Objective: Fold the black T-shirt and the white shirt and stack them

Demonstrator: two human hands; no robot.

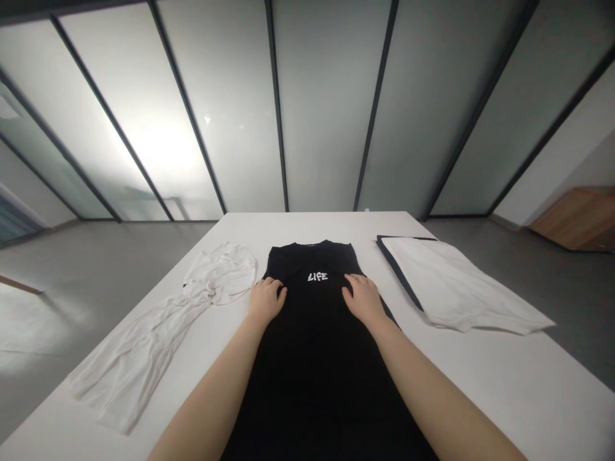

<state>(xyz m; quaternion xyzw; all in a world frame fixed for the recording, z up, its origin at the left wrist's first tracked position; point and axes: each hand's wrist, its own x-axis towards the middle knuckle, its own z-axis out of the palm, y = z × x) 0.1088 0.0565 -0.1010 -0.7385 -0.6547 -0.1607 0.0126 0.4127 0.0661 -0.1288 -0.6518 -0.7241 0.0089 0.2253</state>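
A black shirt lies face up along the middle of the white table, its neckline at the far end and small white lettering on its chest. Both sides are narrow, and no sleeves show. My left hand rests on its left edge near the chest, thumb apart from the fingers. On the opposite edge, level with the lettering, sits my right hand, palm down with its thumb also apart. Neither hand lifts any cloth that I can see.
To the left, a crumpled white garment is twisted in its middle. Flat white cloth lies on the right over a dark piece, one corner passing the edge of the table. Frosted glass panels stand behind.
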